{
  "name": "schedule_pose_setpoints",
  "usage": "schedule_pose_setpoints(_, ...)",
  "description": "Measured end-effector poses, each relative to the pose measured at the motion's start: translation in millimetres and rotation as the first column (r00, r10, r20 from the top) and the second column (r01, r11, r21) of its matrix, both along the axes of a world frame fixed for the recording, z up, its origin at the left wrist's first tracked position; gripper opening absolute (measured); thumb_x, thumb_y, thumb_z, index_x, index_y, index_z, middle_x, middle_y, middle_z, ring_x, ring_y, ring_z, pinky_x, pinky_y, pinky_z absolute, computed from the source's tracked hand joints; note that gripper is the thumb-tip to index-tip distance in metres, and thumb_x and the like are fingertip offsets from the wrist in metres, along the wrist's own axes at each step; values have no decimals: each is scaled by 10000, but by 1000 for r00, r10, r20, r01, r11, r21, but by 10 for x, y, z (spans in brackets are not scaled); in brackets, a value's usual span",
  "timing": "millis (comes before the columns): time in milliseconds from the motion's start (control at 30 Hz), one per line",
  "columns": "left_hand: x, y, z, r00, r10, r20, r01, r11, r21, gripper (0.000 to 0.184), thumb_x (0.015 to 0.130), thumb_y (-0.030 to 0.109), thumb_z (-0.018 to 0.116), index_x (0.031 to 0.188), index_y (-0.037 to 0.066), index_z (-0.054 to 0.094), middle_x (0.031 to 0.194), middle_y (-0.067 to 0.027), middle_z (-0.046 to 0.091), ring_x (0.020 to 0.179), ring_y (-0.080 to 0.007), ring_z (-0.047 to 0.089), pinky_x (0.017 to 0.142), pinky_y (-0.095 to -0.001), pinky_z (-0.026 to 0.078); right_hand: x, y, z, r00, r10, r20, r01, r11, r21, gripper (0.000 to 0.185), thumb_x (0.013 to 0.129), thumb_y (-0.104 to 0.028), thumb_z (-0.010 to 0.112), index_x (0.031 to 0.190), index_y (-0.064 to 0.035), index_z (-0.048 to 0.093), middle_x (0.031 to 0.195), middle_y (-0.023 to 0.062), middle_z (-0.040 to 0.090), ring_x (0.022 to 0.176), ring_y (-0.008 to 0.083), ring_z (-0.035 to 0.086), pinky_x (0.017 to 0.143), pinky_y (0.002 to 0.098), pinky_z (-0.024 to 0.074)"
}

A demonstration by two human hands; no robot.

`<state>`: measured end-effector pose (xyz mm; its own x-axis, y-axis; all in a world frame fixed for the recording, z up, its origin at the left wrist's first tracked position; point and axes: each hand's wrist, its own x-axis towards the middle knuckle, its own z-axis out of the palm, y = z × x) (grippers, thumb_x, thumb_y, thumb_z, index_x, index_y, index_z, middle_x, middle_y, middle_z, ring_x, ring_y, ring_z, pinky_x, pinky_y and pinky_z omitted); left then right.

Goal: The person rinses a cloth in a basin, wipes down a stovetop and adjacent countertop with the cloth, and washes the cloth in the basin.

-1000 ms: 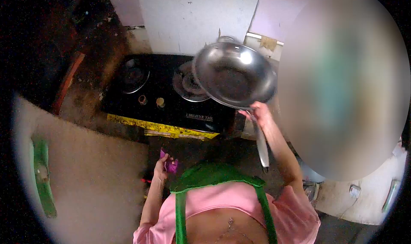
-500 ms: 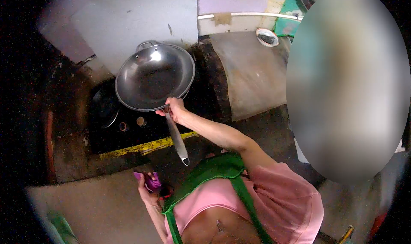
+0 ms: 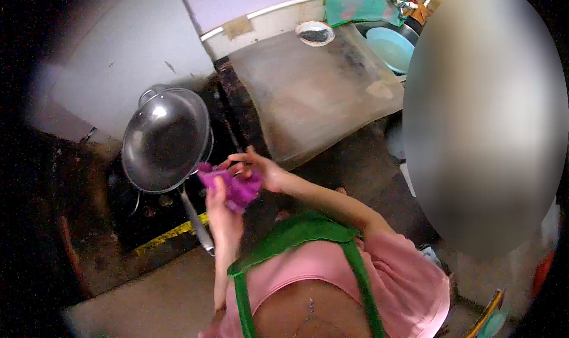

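Both hands up front, close together on one purple cloth (image 3: 242,194), which sits bunched between them. Left hand (image 3: 218,197) closed on it, thumb lying over the near side. Right hand (image 3: 261,169) at the cloth's upper right edge, fingers bent onto it, index finger lifted; can't tell if it's actually gripping or just touching

Wok (image 3: 166,142) is left of the hands and a bit beyond, over the black stove (image 3: 129,220), inside facing up, small loop grip (image 3: 148,95) on the far side. Neither hand is on it. Its long handle (image 3: 194,218) points back toward the person, end just beside the left forearm. Can't tell if the wok sits level

Yellow strip (image 3: 172,236) along the stove front, left of the left forearm. Beyond the right hand: worn grey-brown counter sheet (image 3: 317,101), white bowl (image 3: 315,27) with dark contents at its far edge, light blue basin (image 3: 391,48) further right. Green apron (image 3: 296,236) just below the hands
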<state>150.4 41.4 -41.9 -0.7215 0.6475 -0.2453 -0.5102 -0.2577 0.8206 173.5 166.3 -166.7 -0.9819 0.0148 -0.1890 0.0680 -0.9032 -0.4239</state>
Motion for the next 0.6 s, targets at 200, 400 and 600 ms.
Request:
schedule_pose_setpoints(200, 907, 1627, -1085, 963, -179, -201, 117, 952, -283, 473, 898, 376, 368, 1228, 36, 363, 1069, -72, 508, 967, -155, 474, 857, -288, 361, 1414, 1084, 62, 961, -276, 5, 249, 876, 414, 498, 888, -384, 375, 1281, -82, 323, 1257, 50, 392, 1141, 166, 381, 927, 321, 329)
schedule_pose_setpoints(400, 1535, 2515, -1355, 952, -305, -23, 275, 884, -377, 501, 877, 418, 398, 1167, 11, 435, 1077, -85, 515, 987, -177, 467, 873, -291, 349, 2312, 2013, -169, 910, -405, -83, 239, 351, 905, 308, 818, -169, 540, 1096, -40, 507, 958, 31, 550, 852, 135, 552, 721, 245, 442)
schedule_pose_setpoints(600, 966, 1636, -1441, 615, -19, -788, -629, 590, -506, 448, 691, 176, 676, 1038, -47, 500, 1021, -173, 541, 928, -242, 516, 828, -335, 398, 1921, 2535, 162, 944, -293, 151, 187, 853, 488, 240, 808, -180, 555, 990, -25, 546, 813, 38, 570, 674, 125, 576, 588, 240, 463)
